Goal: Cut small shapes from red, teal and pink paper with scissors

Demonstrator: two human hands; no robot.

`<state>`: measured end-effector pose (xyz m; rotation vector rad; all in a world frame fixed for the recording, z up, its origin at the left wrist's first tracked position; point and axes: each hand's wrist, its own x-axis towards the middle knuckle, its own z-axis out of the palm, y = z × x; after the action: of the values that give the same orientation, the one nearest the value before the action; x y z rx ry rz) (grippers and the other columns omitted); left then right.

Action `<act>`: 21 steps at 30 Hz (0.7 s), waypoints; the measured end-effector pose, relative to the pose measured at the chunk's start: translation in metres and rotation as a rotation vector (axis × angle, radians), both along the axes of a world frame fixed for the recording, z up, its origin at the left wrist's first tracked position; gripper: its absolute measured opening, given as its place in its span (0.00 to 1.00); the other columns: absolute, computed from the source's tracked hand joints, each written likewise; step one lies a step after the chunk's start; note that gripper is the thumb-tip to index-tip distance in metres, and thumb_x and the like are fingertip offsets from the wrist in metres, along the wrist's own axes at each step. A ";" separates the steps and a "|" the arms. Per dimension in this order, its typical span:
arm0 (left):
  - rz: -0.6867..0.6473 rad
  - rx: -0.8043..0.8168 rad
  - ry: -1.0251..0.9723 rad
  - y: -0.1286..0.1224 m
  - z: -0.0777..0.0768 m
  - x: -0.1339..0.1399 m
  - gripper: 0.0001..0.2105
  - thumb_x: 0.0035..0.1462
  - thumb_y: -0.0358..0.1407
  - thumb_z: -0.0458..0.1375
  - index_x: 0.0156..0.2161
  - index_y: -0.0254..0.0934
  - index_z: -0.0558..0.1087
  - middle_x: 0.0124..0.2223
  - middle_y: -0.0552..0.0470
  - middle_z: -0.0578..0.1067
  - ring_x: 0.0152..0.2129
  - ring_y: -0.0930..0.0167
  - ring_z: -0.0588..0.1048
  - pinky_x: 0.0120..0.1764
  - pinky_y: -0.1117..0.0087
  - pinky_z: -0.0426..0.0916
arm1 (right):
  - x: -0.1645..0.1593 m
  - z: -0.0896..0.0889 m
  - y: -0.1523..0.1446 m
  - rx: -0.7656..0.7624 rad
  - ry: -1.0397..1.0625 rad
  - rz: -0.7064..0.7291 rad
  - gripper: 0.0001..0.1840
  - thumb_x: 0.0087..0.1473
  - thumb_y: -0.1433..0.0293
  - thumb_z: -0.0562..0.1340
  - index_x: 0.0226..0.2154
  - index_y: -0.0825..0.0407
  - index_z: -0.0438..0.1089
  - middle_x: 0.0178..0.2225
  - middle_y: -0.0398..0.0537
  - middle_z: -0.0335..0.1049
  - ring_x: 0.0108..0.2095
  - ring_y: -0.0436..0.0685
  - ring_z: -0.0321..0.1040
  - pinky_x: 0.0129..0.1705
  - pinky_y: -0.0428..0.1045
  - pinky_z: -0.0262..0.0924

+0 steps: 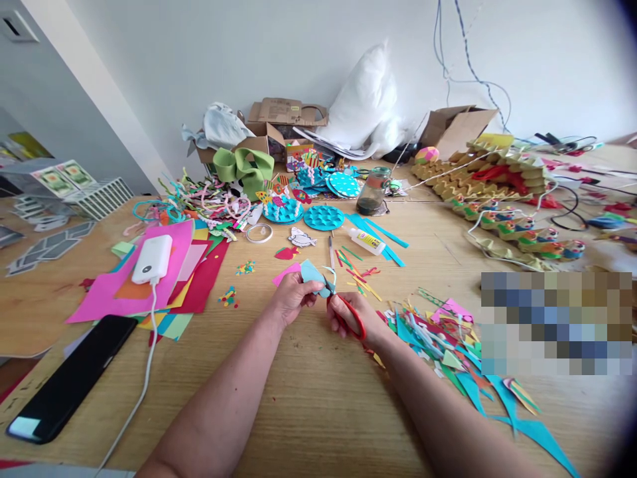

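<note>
Pinched in my left hand is a piece of light blue paper. My right hand grips red-handled scissors, and their blades meet the paper's right edge, where a thin pale strip curls away. A pink paper piece lies just beside my left fingers. Beyond the hands are a red paper fish shape, a white fish cutout with dark outlines, a slim brush-like stick and a glue bottle on its side.
Coloured sheets with a white power bank lie left, near a black phone. Paper scraps spread to the right. Blue decorated discs, a glass jar and egg cartons stand farther back.
</note>
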<state>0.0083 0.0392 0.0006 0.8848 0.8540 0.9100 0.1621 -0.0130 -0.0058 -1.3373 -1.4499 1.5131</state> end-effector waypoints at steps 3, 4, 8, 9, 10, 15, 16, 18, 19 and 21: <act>-0.012 -0.004 0.006 0.000 0.001 -0.001 0.12 0.34 0.35 0.67 0.24 0.32 0.69 0.21 0.55 0.70 0.14 0.80 0.62 0.17 0.76 0.53 | 0.000 -0.002 0.000 -0.005 -0.011 -0.001 0.35 0.47 0.38 0.54 0.21 0.55 0.62 0.15 0.44 0.65 0.13 0.45 0.58 0.14 0.41 0.46; -0.014 -0.006 0.005 0.001 0.001 -0.001 0.12 0.33 0.35 0.67 0.24 0.32 0.69 0.21 0.55 0.70 0.14 0.80 0.62 0.17 0.76 0.53 | 0.000 -0.003 0.000 -0.005 -0.014 -0.001 0.35 0.47 0.38 0.54 0.21 0.55 0.62 0.15 0.44 0.65 0.13 0.45 0.58 0.14 0.41 0.46; -0.022 -0.009 0.009 0.002 0.001 -0.003 0.13 0.33 0.35 0.67 0.23 0.32 0.68 0.20 0.55 0.70 0.14 0.80 0.62 0.17 0.76 0.53 | 0.000 -0.004 0.000 0.002 -0.017 0.005 0.35 0.45 0.38 0.55 0.20 0.54 0.62 0.15 0.43 0.64 0.12 0.45 0.57 0.14 0.41 0.45; -0.026 -0.009 0.010 0.002 0.001 -0.003 0.13 0.33 0.35 0.67 0.23 0.32 0.68 0.20 0.55 0.70 0.14 0.80 0.62 0.17 0.76 0.53 | 0.001 -0.004 0.000 0.002 -0.017 0.005 0.34 0.45 0.38 0.55 0.20 0.54 0.61 0.15 0.43 0.64 0.12 0.45 0.57 0.14 0.41 0.45; -0.028 -0.010 0.010 0.002 0.001 -0.003 0.13 0.33 0.35 0.67 0.23 0.32 0.68 0.20 0.55 0.70 0.14 0.80 0.62 0.17 0.76 0.53 | 0.001 -0.003 0.000 0.001 -0.017 0.004 0.34 0.44 0.38 0.56 0.20 0.54 0.61 0.15 0.43 0.64 0.12 0.45 0.57 0.14 0.41 0.46; -0.013 -0.018 0.021 0.002 -0.001 -0.002 0.13 0.33 0.35 0.67 0.24 0.32 0.69 0.20 0.55 0.69 0.14 0.80 0.63 0.17 0.76 0.53 | -0.001 0.000 0.000 -0.010 -0.014 -0.028 0.31 0.42 0.41 0.60 0.19 0.54 0.62 0.14 0.43 0.64 0.12 0.45 0.58 0.14 0.41 0.48; -0.007 -0.020 0.024 0.002 -0.002 -0.002 0.13 0.34 0.36 0.67 0.24 0.32 0.69 0.20 0.55 0.69 0.14 0.79 0.63 0.17 0.76 0.53 | -0.002 0.000 0.000 -0.014 -0.012 -0.036 0.31 0.42 0.42 0.61 0.19 0.54 0.62 0.14 0.43 0.64 0.12 0.45 0.58 0.14 0.41 0.48; 0.002 -0.023 0.026 0.002 -0.002 0.000 0.13 0.34 0.36 0.67 0.24 0.32 0.69 0.20 0.55 0.69 0.14 0.79 0.63 0.17 0.76 0.53 | -0.003 0.001 0.001 -0.022 -0.007 -0.050 0.31 0.41 0.42 0.61 0.19 0.54 0.62 0.14 0.43 0.64 0.11 0.45 0.57 0.14 0.41 0.48; 0.005 -0.024 0.024 0.001 -0.002 0.000 0.13 0.34 0.36 0.67 0.24 0.32 0.69 0.20 0.55 0.70 0.15 0.79 0.63 0.17 0.76 0.53 | -0.004 0.002 0.001 -0.022 -0.004 -0.056 0.31 0.41 0.42 0.61 0.19 0.54 0.61 0.14 0.43 0.64 0.11 0.45 0.57 0.14 0.41 0.48; 0.004 -0.023 0.019 0.001 -0.002 0.000 0.13 0.34 0.36 0.67 0.24 0.32 0.69 0.21 0.55 0.70 0.15 0.80 0.63 0.18 0.76 0.53 | -0.004 0.002 0.001 -0.018 -0.004 -0.057 0.31 0.41 0.42 0.62 0.19 0.54 0.62 0.14 0.43 0.64 0.11 0.45 0.58 0.14 0.41 0.49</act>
<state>0.0086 0.0403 -0.0017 0.8730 0.8808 0.8945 0.1583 -0.0118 -0.0038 -1.3819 -1.3923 1.4913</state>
